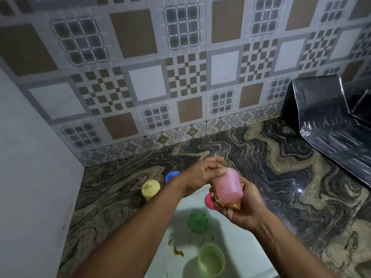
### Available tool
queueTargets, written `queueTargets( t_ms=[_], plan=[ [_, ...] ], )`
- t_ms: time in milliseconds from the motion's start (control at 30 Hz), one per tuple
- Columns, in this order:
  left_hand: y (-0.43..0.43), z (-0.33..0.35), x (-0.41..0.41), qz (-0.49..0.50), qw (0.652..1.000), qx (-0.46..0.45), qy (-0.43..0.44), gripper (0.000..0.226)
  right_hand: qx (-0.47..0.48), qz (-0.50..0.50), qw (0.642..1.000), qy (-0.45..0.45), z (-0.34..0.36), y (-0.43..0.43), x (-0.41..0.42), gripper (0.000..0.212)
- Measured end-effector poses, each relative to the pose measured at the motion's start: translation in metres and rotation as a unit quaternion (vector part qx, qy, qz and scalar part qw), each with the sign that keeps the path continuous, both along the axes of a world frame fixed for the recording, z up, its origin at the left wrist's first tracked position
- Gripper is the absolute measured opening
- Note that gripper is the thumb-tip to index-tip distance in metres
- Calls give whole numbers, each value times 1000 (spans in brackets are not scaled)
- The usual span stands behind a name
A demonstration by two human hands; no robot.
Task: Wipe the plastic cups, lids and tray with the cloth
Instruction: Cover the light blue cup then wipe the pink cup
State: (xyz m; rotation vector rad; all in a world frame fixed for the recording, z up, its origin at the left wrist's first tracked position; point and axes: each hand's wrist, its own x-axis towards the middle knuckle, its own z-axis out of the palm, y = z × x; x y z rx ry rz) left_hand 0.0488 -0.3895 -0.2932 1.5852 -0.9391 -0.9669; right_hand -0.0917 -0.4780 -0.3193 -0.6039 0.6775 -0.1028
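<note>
Taking the white tray (230,255) as the landmark: nearest the viewer on it stands a pale green cup (211,260), mouth up, with brownish smears (177,251) on the tray floor just left of it. A little farther along the tray lies a darker green lid (198,220), and beyond that a pink lid (209,201) peeks out from under the hands.

Above the tray's far end, the right hand (244,207) cradles a brownish cloth (234,204) in its palm and presses it against the pink cup (228,186), so it is clasped around both. The left hand (200,176) steadies the cup's upper end with thumb and fingertips, fingers loosely curled over it rather than clenched. Whether the cloth reaches inside the cup cannot be told.

To do this wipe well, I would turn the cup with the left hand while the right keeps the cloth wrapped firmly around the wall, then push a fold into the mouth and run it round the base. The thin plastic probably flexes, so moderate pressure seems wise.

Off the tray's far left corner, on the marbled surface (271,167), stand a yellow cup (150,190) upside down and a blue lid (171,175) behind it. The green cup and the stained tray look not yet wiped.
</note>
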Motion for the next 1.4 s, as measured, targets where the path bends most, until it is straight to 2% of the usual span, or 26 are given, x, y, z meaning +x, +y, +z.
queueTargets(
  t_ms=[100,167,200,233,300,333,400,500,567,600,700,767,833,900,967,1000,1067,1133,1200,1233,1300,1400],
  plan=[
    [-5,7,-2,9,999,7,-46,28,-139,-107,984,37,-2,-4,8,54],
    [-9,11,-2,12,997,-3,-78,23,-208,-123,969,47,-1,-5,13,51],
    [-9,14,-3,11,996,-9,-84,19,-185,-111,975,44,1,-4,13,50],
    [-9,13,-3,4,997,-19,-76,17,-122,-82,989,34,3,-3,11,49],
    [-5,11,-3,-2,999,-33,-31,18,-11,0,1000,15,14,2,4,48],
    [-2,11,-4,-2,999,-32,-10,20,5,13,1000,8,14,3,3,48],
    [2,12,-5,3,1000,-21,-5,26,-28,-10,1000,4,10,3,4,46],
    [2,24,-4,10,997,-15,-69,24,-147,-99,984,21,11,-2,12,48],
    [0,31,-4,7,995,-19,-97,20,-201,-118,972,39,12,-2,17,50],
    [-1,31,-4,0,995,-29,-97,17,-181,-103,977,38,14,-1,18,50],
    [-1,23,-5,-1,997,-59,-40,18,-19,-1,999,27,25,6,11,43],
    [1,16,-4,12,998,-55,-8,21,-10,6,1000,28,24,7,9,38],
    [4,16,-4,12,999,-33,-38,20,-61,-35,997,38,22,2,11,38],
    [3,22,-4,1,996,-20,-89,15,-171,-93,979,62,23,-4,14,39],
    [0,28,-4,-7,994,-21,-107,8,-228,-125,963,73,24,-6,18,39],
    [0,30,-4,-12,994,-32,-100,7,-208,-106,970,66,25,-5,19,41],
    [1,30,-5,-25,997,-54,-54,10,-82,-27,996,31,30,1,17,43],
    [4,26,-6,-7,995,-82,54,15,4,26,1000,9,30,2,14,45],
    [5,20,-6,48,978,-106,174,23,37,18,999,-6,28,-5,13,49],
    [5,16,-5,78,968,-122,205,29,38,-6,999,-13,27,-8,13,49],
    [2,9,-3,149,963,-151,165,26,20,-71,997,-18,27,-15,16,51],
    [-4,0,-7,206,964,-165,3,23,-15,-136,991,-9,29,-13,24,53]
  ],
)
